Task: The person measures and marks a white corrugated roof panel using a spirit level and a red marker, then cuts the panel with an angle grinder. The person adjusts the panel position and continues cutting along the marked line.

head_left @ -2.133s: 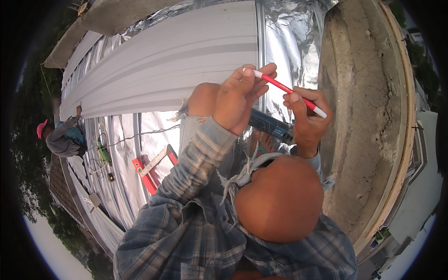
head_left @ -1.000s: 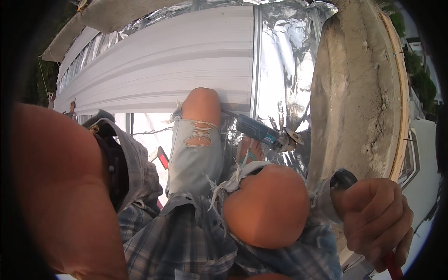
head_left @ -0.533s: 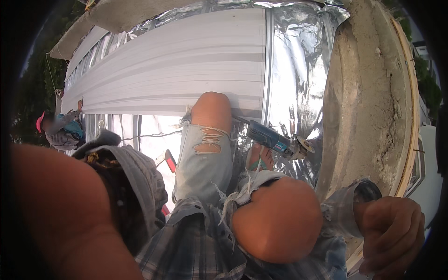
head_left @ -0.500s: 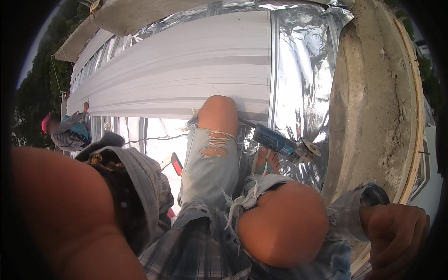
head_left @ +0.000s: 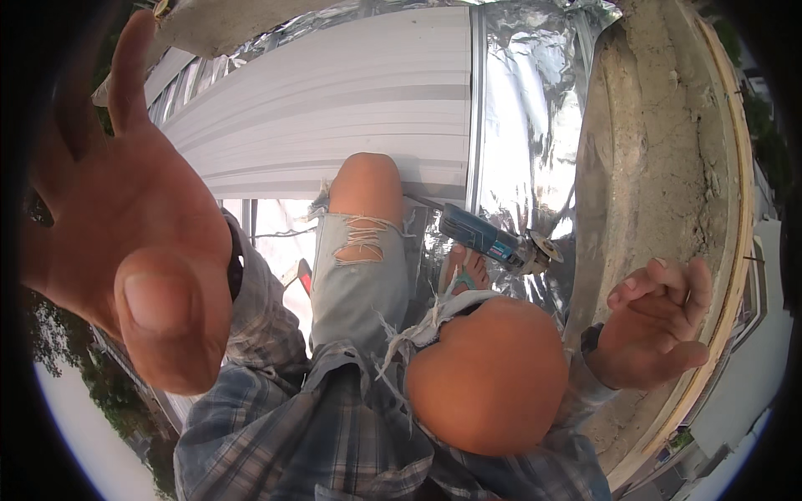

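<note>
"Ribbed grey sheeting [head_left: 334,108] fills the ground ahead, crinkled silver foil [head_left: 535,92] lies to its right, and past that runs a rough concrete ledge [head_left: 660,159] edged with a wooden strip [head_left: 735,150]. How are the hands?"

"Left hand [head_left: 134,209] is raised close to the camera, palm showing, fingers spread wide and thumb pointing toward us. Some fingertips are lost in the dark rim."

"And the other?"

"Right hand [head_left: 652,321] is lower, in front of the ledge as we see it. Fingers half curled, thumb held away from them, palm bare. I can't tell whether it touches the concrete."

"Where's the angle grinder [head_left: 480,234]?"

"On the foil between the two hands, apart from both. Its blue-green body slants down to the right, with the disc [head_left: 545,246] at the far end. Just beside it is a sandalled foot [head_left: 468,269]."

"What's that red bit by the torn jeans [head_left: 359,292]?"

"A red-and-white tool [head_left: 301,275], mostly hidden behind the leg. A dark cable [head_left: 284,234] crosses the foil above it."
</note>
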The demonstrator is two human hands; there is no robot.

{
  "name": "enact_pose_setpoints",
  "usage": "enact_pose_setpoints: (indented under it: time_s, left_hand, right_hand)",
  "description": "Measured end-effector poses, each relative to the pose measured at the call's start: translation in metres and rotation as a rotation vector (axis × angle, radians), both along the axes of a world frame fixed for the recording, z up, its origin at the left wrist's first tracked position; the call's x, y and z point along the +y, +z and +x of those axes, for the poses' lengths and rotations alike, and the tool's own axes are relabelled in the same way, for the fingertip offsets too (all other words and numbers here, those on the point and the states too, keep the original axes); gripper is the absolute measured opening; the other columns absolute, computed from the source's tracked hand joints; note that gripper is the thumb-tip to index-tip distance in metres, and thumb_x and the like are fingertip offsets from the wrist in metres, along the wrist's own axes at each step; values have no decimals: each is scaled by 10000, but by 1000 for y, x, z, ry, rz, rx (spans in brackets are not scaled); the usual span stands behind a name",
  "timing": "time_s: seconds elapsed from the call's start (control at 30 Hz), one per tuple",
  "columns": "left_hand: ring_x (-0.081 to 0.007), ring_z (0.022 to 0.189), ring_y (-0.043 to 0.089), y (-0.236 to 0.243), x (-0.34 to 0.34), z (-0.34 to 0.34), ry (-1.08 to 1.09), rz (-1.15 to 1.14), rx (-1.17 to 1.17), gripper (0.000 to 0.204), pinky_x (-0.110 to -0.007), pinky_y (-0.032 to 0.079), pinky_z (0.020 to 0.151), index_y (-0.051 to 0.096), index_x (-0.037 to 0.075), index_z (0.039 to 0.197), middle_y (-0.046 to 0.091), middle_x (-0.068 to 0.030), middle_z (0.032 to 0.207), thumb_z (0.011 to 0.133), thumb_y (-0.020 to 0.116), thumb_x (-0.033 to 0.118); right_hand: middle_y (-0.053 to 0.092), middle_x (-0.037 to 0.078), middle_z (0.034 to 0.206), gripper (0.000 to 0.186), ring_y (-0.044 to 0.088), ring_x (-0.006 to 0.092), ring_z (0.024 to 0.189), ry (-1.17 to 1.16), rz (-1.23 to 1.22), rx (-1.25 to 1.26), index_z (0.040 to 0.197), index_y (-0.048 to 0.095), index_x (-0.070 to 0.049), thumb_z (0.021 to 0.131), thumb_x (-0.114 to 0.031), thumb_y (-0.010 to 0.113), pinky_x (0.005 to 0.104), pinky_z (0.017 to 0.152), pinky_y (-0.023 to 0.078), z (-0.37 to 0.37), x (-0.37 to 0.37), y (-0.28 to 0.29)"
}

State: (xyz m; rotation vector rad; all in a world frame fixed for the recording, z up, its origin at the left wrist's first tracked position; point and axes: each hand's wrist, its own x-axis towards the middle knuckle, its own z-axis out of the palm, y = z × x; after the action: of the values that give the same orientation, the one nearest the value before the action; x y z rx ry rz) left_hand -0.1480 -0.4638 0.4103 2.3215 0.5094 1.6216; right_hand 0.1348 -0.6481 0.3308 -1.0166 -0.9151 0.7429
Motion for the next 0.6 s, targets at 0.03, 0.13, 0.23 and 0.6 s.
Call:
enact_pose_setpoints:
  time_s: [0.03,0.13,0.23,0.6]
  left_hand:
    - [-314,1245,537,-37,12,29,-54,-213,14,784,-471,424,1056,399,21,1468,525,-174,1410,801,780,180]
    - [-337,1298,496,-156,-15,101,-273,-615,756,896,-492,399,1087,398,45,1473,529,-168,1380,704,832,198]
    - [-297,1325,473,-295,-79,141,-434,-322,1388,826,-457,406,1068,467,80,1393,517,-140,1366,701,830,349]
    - [-313,1223,596,-319,-63,175,-495,-582,1554,691,-449,503,1007,554,108,1333,622,-169,1285,716,819,275]
  right_hand:
    - [658,148,1092,574,661,210,848,-110,-307,-2,1295,548,15,969,-453,617,322,718,564,4,-12,-30]
    - [710,157,1048,389,700,198,900,12,-1008,166,1263,607,50,977,-209,655,329,822,573,0,-72,-150]
    - [619,215,1265,483,624,247,1160,101,-1040,691,1348,516,80,995,-229,631,345,1009,510,-20,-105,-227]
    - [398,210,1504,656,426,281,1386,-131,-713,1233,1491,309,39,1035,-357,564,362,1156,379,-42,-69,-266]
